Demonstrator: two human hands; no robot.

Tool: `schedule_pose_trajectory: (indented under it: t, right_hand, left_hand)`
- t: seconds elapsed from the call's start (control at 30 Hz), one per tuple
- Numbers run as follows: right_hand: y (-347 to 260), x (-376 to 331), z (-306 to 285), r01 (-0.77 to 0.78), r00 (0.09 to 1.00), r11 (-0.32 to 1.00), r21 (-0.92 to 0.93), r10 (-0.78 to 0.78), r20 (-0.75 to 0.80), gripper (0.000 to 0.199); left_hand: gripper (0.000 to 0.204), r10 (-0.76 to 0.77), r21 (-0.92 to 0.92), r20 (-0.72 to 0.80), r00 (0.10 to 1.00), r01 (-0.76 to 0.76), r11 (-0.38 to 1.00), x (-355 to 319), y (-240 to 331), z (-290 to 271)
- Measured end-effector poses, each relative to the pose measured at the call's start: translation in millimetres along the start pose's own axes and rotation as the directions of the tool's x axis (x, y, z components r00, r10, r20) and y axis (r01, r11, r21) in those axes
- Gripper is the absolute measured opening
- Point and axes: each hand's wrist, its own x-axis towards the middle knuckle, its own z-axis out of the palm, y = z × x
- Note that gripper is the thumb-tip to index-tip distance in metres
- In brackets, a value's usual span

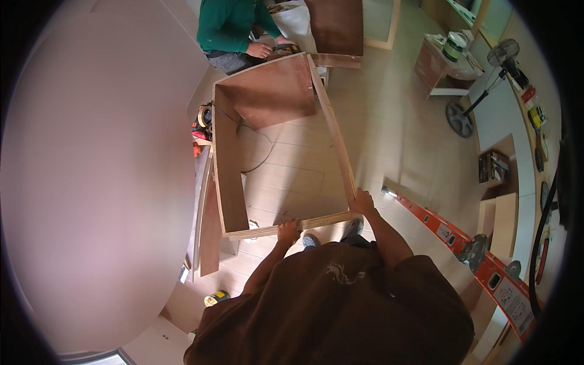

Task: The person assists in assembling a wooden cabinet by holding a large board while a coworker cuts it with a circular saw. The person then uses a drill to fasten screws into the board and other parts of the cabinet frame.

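Note:
A large open plywood frame (pixel 228 164) with reddish-brown panels stretches from my hands toward a co-worker. My left hand (pixel 289 232) is closed over its near edge, around the middle. At the near right corner, my right hand (pixel 364 202) grips the same frame. At the far end a co-worker in a green sleeve (pixel 222 30) has both hands near a dark tool (pixel 286 50) by the frame's far edge; the details there are too small to tell. Through the frame's opening the floor shows, with a thin dark cable (pixel 267 152) across it.
An orange ladder (pixel 450 234) lies slanting at my right. Beyond it stand a fan (pixel 462 118) and a box with a green-labelled can (pixel 454 45). Boards (pixel 210 225) lean along the left wall, near a yellow-green can (pixel 216 297). A tool-covered counter (pixel 528 115) runs along the right.

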Motion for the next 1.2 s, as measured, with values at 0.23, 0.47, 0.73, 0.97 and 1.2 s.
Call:
schedule_pose_trajectory:
  t: [0.23, 0.47, 0.73, 0.97, 1.2]
  right_hand:
    - [3, 0, 4, -0.003, 1.000, 1.000, 0.016, 0.004, -0.027, 0.033]
    - [-3, -3, -4, -0.041, 0.999, 0.999, 0.026, 0.041, 0.011, 0.034]
    - [-5, -7, -9, -0.037, 0.999, 0.999, 0.016, 0.037, 0.013, 0.035]
    - [-9, -8, -13, -0.075, 0.997, 0.996, 0.037, 0.074, 0.032, 0.037]
    - [-16, -11, -20, -0.112, 0.991, 0.994, 0.013, 0.111, 0.070, 0.033]
  left_hand:
    - [0.037, -0.012, -0.001, 0.031, 0.999, 0.012, 1.000, 0, 3, -2]
    - [0.036, 0.003, 0.015, 0.016, 1.000, -0.003, 1.000, 1, 0, 2]
    - [0.037, -0.003, 0.006, 0.040, 0.999, 0.002, 1.000, 1, 2, 1]
    - [0.039, -0.018, 0.009, 0.037, 0.999, 0.018, 1.000, 4, 3, -1]
    - [0.038, -0.012, 0.027, 0.040, 0.999, 0.011, 1.000, 4, 2, 0]
